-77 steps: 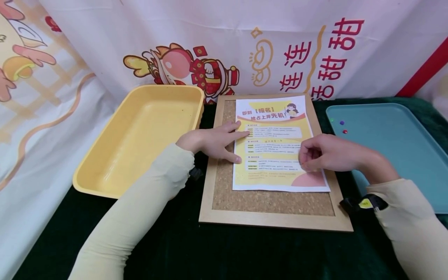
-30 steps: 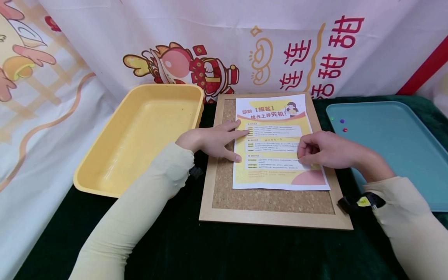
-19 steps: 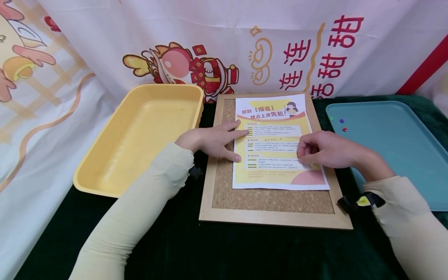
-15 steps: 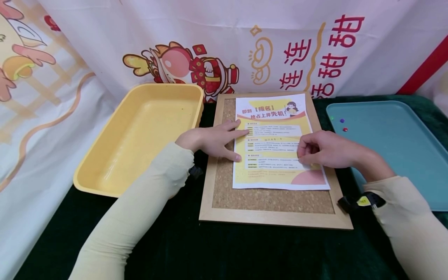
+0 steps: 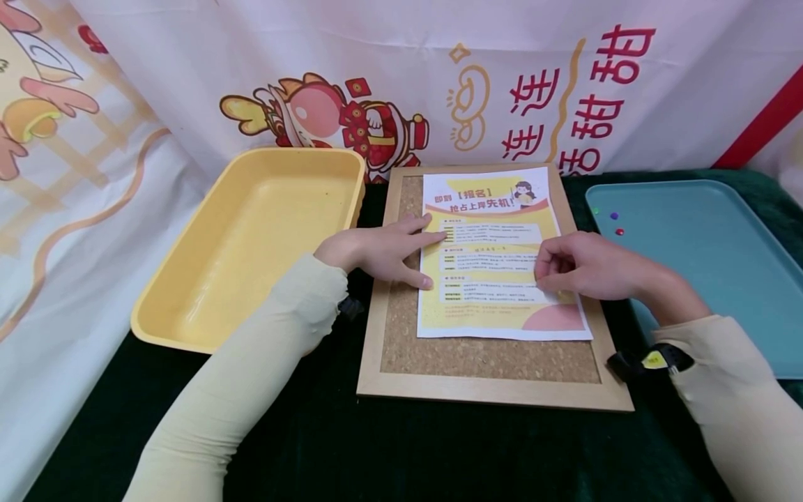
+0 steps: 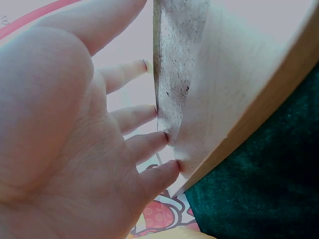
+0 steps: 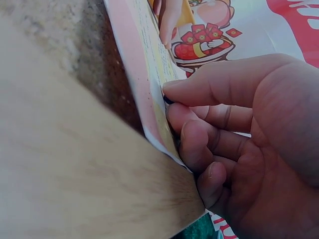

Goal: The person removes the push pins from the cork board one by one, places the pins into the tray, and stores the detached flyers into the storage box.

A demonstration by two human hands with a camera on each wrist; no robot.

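Observation:
A printed yellow-and-white sheet of paper (image 5: 489, 321) lies on a cork board (image 5: 489, 359) with a light wood frame. My left hand (image 5: 392, 252) rests with spread fingers across the sheet's left edge and the cork beside it. At the sheet's right edge, my right hand (image 5: 580, 265) pinches a small dark pushpin (image 7: 168, 100) between thumb and index finger, close against the paper. In the right wrist view its other fingers curl beside the sheet's edge. The pin's tip is hidden.
A yellow plastic tub (image 5: 251, 244) stands left of the board. To the right lies a blue tray (image 5: 696, 279) holding a few tiny coloured pieces, among them a red one (image 5: 620, 231) and a purple one (image 5: 614, 216). Dark green cloth (image 5: 439, 453) covers the table; a printed white curtain (image 5: 389, 42) hangs behind.
Since the oldest frame my right hand's fingertips have shifted slightly up the sheet, still pinching. My left hand, the paper and the board keep their places.

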